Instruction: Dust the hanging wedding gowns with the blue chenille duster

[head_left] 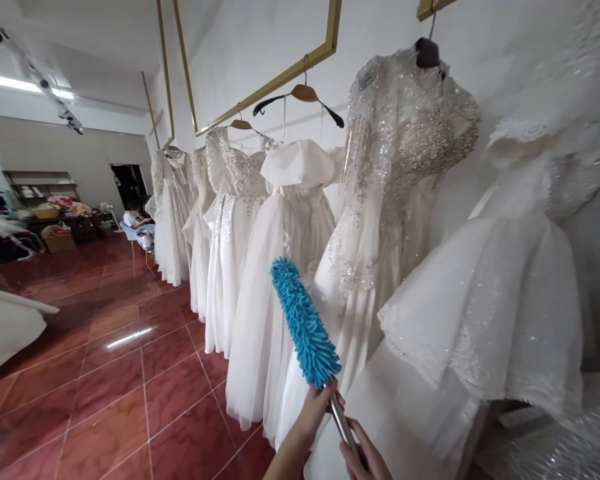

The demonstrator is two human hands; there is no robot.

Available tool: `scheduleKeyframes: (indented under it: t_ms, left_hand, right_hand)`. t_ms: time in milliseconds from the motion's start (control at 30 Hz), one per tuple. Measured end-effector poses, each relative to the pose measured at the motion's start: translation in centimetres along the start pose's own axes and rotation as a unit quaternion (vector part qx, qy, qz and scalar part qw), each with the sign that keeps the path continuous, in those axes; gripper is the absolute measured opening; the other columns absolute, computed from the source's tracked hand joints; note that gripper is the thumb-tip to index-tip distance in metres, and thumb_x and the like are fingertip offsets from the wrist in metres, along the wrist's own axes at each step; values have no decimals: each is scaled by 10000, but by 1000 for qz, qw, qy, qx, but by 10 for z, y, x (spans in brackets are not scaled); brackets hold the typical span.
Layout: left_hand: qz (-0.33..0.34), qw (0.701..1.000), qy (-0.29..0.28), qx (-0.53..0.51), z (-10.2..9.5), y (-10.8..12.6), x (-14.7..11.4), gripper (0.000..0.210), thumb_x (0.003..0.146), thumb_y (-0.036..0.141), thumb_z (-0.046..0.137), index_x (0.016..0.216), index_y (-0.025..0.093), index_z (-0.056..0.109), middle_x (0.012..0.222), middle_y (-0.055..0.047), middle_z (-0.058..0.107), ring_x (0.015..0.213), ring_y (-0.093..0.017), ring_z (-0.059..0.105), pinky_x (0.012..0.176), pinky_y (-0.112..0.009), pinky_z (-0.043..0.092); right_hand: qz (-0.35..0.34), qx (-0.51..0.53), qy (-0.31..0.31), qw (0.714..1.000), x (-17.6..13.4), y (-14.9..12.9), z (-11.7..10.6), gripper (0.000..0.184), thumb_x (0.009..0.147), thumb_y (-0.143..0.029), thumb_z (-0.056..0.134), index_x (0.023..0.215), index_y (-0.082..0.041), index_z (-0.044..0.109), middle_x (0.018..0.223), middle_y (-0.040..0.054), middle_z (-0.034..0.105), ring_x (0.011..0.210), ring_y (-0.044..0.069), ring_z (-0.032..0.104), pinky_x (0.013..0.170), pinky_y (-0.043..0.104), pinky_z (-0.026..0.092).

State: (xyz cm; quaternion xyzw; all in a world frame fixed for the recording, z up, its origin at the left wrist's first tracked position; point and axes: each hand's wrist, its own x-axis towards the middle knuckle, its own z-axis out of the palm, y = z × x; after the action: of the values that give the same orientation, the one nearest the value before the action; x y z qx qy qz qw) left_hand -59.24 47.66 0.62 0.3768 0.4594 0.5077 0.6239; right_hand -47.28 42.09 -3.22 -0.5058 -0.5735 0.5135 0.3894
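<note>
A duster (307, 327) with a blue chenille head and a metal handle points up and away from me. My left hand (316, 408) is closed around the handle just below the blue head. Lower down, my right hand (363, 453) grips the same handle near the bottom edge of the view. Behind the duster hang white gowns: one with a plain folded top (300, 163) and one with beaded long sleeves (410, 147). The blue head overlaps their skirts in the view; whether it touches them I cannot tell.
A gold rail (275, 83) carries the row of gowns along the wall. At right stands a short layered dress (490, 293). White fabric (10, 327) spreads over the red tiled floor (175, 393) at left. A person (139, 220) sits at the far end.
</note>
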Motion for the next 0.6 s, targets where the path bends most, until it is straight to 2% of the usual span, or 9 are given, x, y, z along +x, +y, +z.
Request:
scheduleKeyframes:
  t_ms: [100,200,300,467,600]
  left_hand:
    - [42,999,12,-1,-5,37,1,423,670,573,596,802,182,502,647,7,581,632,-152,550,663,-303,419]
    - [69,997,18,2,-14,63,6,392,696,550,583,808,182,506,661,10,573,649,-152,555,672,-300,418]
    - [92,995,22,2,-25,78,15,376,712,541,573,806,184,502,671,10,571,653,-153,558,680,-305,425]
    - [104,993,51,13,-46,86,33,388,723,551,559,839,185,495,710,-2,582,696,-159,565,701,-306,432]
    - [78,994,79,16,-67,74,56,423,710,581,555,827,178,505,724,-12,579,693,-159,558,677,-303,435]
  right_hand:
    - [-20,22,-52,998,16,-30,4,577,805,-609,400,1231,-220,381,469,-136,350,296,47,246,270,157,239]
    - [-52,32,-81,995,35,-54,8,541,817,-573,419,1221,-217,375,469,-141,378,271,36,263,263,149,252]
    - [-79,33,-98,991,54,-69,14,489,825,-543,432,1185,-214,396,471,-138,387,272,44,297,269,158,284]
    - [-75,31,-127,989,85,-72,27,441,828,-521,446,1167,-243,394,478,-146,385,262,37,301,262,146,282]
    - [-61,35,-143,987,113,-53,40,464,807,-537,462,1158,-238,401,456,-151,375,256,36,281,244,136,275]
